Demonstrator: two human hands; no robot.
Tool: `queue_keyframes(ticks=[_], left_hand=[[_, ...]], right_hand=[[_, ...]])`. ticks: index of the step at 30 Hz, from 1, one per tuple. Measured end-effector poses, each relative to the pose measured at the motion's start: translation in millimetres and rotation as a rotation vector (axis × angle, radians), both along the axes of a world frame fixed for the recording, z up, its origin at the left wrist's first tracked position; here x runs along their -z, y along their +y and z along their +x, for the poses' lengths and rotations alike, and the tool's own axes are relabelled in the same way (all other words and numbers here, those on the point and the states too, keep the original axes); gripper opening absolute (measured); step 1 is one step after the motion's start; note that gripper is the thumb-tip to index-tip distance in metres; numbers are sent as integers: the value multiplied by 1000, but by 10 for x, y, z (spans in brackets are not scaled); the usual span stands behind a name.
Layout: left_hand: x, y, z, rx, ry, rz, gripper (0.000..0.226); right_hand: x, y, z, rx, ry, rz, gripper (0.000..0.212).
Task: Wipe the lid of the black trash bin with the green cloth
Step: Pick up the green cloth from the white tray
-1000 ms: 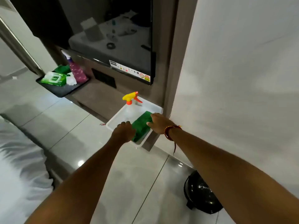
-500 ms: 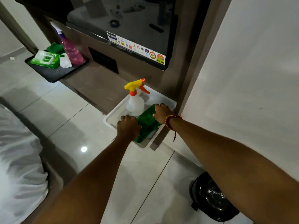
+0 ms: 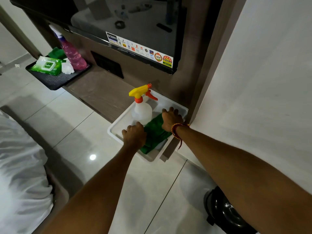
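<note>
- Shiny floor (image 3: 67, 125) holds a white tray (image 3: 116, 132); both hands have now closed on the green cloth (image 3: 154, 132) inside.
- Left hand (image 3: 134, 135) and right hand (image 3: 171, 119) grip it, so lifting comes next.
- Black trash bin (image 3: 224, 211) waits unwiped.

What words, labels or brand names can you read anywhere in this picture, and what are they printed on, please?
"CROWN": on the sticker strip along the television's lower edge; a letter before it is unclear.
Round badges and small logos on that strip: too small to read.
Green wipes pack label: blurred, unreadable.
</note>
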State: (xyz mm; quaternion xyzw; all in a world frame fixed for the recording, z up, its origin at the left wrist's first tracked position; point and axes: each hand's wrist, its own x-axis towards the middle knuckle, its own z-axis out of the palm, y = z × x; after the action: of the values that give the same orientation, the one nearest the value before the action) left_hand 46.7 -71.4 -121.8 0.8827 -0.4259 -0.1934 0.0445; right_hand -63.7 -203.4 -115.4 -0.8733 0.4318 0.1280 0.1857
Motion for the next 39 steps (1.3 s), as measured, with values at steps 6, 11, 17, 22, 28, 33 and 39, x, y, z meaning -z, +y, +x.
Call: queue_keyframes(ticks=[6,11,17,22,28,33,39], left_hand=[[-371,-35,-137,9,104,-201,20],[-871,80,-201,152,61,-384,11],[-1474,321,-366,115,48,-569,21],[-1573,298,-802,118,84,-679,26],[-974,12,-1944,217,306,-671,27],[183,-17,-3080,223,429,-455,36],[1625,310,-3993,213,543,-257,36]], right_hand=[[-205,57,-146,-85,-87,-52,70],[-540,63,-400,-181,-251,-89,59],[-1012,160,-920,-210,-429,-59,44],[-1072,280,-1611,24,-601,196,36],[-606,381,-3105,497,-731,430,48],[391,731,-4365,900,-802,535,42],[1794,1466,-5157,1187,-728,469,56]])
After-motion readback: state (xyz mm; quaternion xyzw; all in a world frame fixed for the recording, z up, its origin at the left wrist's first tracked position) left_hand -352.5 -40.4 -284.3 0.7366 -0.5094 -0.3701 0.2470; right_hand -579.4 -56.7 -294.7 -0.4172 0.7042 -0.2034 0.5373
